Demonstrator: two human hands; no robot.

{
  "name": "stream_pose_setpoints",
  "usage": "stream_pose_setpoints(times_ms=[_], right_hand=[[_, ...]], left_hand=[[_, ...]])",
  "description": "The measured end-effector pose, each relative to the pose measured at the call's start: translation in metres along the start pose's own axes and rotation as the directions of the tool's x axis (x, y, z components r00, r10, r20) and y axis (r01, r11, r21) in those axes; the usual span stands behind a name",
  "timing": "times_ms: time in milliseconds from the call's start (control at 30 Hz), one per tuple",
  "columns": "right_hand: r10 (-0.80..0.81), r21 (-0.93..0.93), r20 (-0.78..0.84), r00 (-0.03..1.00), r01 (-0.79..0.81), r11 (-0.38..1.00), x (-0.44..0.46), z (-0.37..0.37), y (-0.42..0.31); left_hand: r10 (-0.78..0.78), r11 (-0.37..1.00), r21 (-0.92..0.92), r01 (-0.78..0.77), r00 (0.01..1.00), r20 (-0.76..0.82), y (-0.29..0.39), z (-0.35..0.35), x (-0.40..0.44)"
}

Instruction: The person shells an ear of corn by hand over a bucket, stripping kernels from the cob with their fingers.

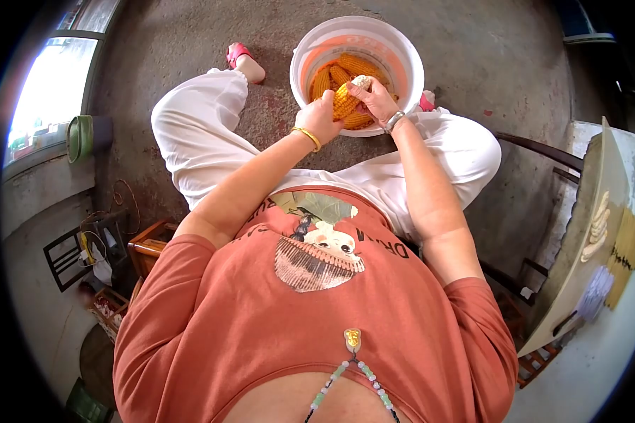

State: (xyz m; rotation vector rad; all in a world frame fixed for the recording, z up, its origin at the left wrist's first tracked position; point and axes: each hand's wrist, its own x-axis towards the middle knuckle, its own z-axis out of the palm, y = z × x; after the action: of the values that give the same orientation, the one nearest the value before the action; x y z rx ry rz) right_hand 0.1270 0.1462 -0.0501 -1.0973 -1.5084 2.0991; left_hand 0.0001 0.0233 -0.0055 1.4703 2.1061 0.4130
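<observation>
A partly shelled corn cob [344,103], yellow kernels on its lower part and a bare whitish end, is held over a bucket [413,67]. My right hand [377,102] wraps round the cob near its pale end, thumb pressed along it. Against the cob's lower left side, my left hand [319,118] is closed with its thumb on the kernels. Its other fingers are partly hidden. Inside the white-rimmed bucket lie several yellow corn cobs [353,65], below and beyond my hands.
The bucket stands on a grey concrete floor [190,42] between my white-trousered legs [197,134]. A board [571,247] leans at the right. To the left are a green bin [81,139] and a wooden piece of furniture [152,247].
</observation>
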Motion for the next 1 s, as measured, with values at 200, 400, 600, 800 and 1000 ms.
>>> stream_pose_setpoints(times_ms=[200, 400, 600, 800, 1000], right_hand=[[0.024, 0.05, 0.018, 1.0, -0.025, 0.998, 0.004, -0.002, 0.006], [-0.003, -0.032, -0.101, 0.995, -0.001, 0.999, -0.001, 0.002, 0.004], [-0.01, -0.021, -0.187, 0.982, 0.007, 1.0, 0.001, 0.003, -0.002], [-0.04, 0.008, -0.09, 0.995, 0.041, 0.999, -0.007, 0.002, -0.014], [-0.023, 0.006, -0.004, 1.0, 0.023, 1.0, 0.002, -0.005, -0.002]], left_hand=[[-0.009, 1.0, -0.02, 0.009, 1.0, 0.014, 0.0, -0.001, 0.0], [0.001, 1.0, -0.014, 0.0, 1.0, 0.006, 0.0, 0.003, 0.001], [0.018, 0.997, 0.07, -0.019, 1.0, 0.014, 0.009, 0.003, 0.002], [0.119, 0.99, 0.084, -0.11, 0.986, -0.114, 0.006, 0.004, -0.002], [0.099, 0.994, 0.062, -0.093, 0.99, -0.103, 0.003, 0.003, -0.001]])
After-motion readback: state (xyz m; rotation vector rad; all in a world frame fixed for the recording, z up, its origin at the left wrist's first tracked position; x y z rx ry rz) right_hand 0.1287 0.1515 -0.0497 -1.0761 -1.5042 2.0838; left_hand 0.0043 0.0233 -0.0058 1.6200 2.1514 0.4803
